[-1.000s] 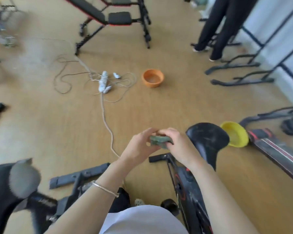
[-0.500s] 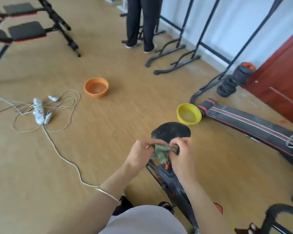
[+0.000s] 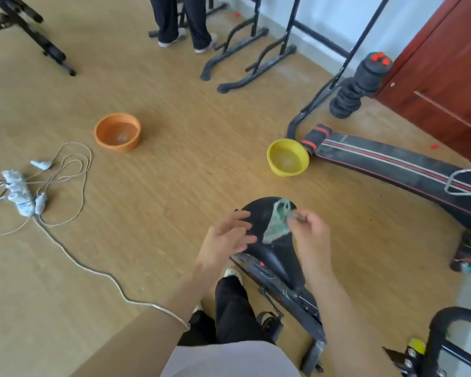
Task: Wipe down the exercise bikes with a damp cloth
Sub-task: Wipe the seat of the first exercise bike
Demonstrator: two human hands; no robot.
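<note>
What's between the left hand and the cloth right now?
Head view: only bare bike saddle top between the left hand and the cloth, which the right hand pinches.

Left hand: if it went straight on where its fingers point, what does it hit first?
Probably the green cloth that the right hand pinches over the bike saddle; the left hand has its fingers aimed at it. Depth unclear.

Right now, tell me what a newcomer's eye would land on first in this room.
First, the right hand pinching a green cloth that dangles over the black bike saddle, low in the middle, with the left hand open beside it. Next, two bright bowls on the wooden floor: a yellow bowl just beyond the saddle and an orange bowl farther left.
</note>
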